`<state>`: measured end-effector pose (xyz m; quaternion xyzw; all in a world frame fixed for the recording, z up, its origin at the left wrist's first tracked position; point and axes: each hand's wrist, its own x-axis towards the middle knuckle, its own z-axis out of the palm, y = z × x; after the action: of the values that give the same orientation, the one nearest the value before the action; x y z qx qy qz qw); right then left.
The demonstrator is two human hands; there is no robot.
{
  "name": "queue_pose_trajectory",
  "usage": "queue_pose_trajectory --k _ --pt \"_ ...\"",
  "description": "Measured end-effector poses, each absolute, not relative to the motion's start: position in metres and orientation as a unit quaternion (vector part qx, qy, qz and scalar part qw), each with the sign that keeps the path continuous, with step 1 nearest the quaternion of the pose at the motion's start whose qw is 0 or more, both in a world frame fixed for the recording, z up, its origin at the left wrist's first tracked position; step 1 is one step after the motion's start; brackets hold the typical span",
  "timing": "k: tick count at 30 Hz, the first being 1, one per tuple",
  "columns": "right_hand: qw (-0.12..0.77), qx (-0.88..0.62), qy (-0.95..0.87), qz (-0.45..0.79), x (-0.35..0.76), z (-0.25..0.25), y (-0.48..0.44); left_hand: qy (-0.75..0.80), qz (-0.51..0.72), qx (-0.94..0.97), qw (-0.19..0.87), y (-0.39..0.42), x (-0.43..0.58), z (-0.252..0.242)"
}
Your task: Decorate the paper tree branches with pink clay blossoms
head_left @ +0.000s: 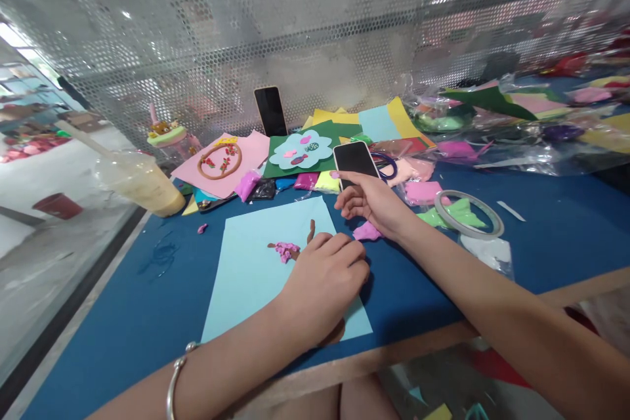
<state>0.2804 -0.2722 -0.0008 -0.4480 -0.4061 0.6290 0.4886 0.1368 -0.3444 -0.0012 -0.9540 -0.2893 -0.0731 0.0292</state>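
Observation:
My left hand [325,275] lies on a light blue sheet of paper [246,289], its fingers curled in; whatever may be under them is hidden. Beside it on the sheet is a brown clay branch [311,231] with a cluster of pink clay bits [286,251], partly covered by the hand. My right hand [371,203] reaches over a smartphone [355,159] with a dark screen, index finger stretched out at its lower edge and the other fingers loosely bent. Just below that hand sits a lump of pink clay [367,231].
A plastic cup with a straw [140,184] stands at the left edge. Behind the sheet are a pink card with a clay ring [220,161], a cloud-shaped decorated card [301,149], and an upright phone [270,110]. Tape rolls [470,213] and bagged clay [423,192] lie right.

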Motion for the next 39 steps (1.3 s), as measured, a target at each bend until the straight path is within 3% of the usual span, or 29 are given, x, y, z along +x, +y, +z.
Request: queue_pose_trajectory --k 16,21,29,39 --pt "0.486 -0.446 -0.408 0.631 0.281 -0.002 -0.272 -0.292 -0.106 -0.949 0.05 -0.35 0.131 -0.001" --pt "0.487 -0.446 -0.41 0.629 0.281 -0.002 -0.273 -0.271 -0.061 -0.956 0.096 -0.346 0.137 -0.003" --pt "0.489 -0.447 -0.406 0.629 0.28 -0.002 -0.272 -0.255 -0.024 -0.963 0.08 -0.345 0.136 0.002" --pt "0.487 -0.445 -0.41 0.63 0.281 -0.004 -0.271 -0.279 -0.073 -0.954 0.075 -0.355 0.124 -0.003"
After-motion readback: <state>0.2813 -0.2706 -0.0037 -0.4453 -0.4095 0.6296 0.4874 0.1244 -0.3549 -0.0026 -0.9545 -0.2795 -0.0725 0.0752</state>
